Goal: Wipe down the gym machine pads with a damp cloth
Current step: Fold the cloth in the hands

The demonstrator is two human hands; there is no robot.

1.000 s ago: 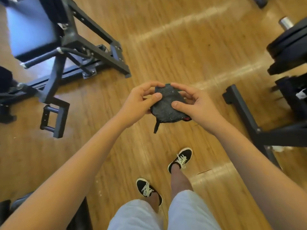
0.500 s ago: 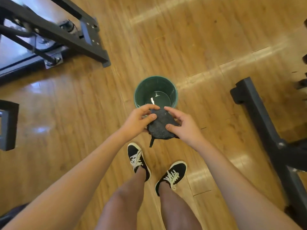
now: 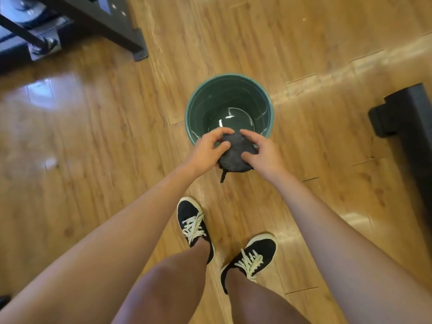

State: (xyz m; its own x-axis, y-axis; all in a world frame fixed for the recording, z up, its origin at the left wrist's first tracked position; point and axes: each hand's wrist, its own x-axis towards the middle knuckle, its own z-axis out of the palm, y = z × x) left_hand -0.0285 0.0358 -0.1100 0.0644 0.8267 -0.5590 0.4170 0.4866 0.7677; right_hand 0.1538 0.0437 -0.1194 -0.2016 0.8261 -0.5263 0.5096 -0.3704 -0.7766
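Observation:
A dark grey cloth [image 3: 235, 153], bunched into a wad with a thin strap dangling below it, is held between both hands over the near rim of a green bucket [image 3: 198, 101]. My left hand [image 3: 207, 152] grips the cloth's left side with thumb and curled fingers. My right hand [image 3: 261, 153] grips its right side the same way. The bucket stands on the wooden floor and has a shallow pool of water at its bottom. No machine pad is visible in this view.
A dark metal gym machine frame [image 3: 98, 22] stands at the upper left, its foot ending near the bucket. Another black machine base [image 3: 406, 113] runs along the right edge. My two feet in black sneakers [image 3: 194, 225] stand just behind the bucket.
My view has tipped down and moved closer to the green bucket, which came into view half a second ago. Both hands, still holding the cloth, now hang over the bucket's near rim.

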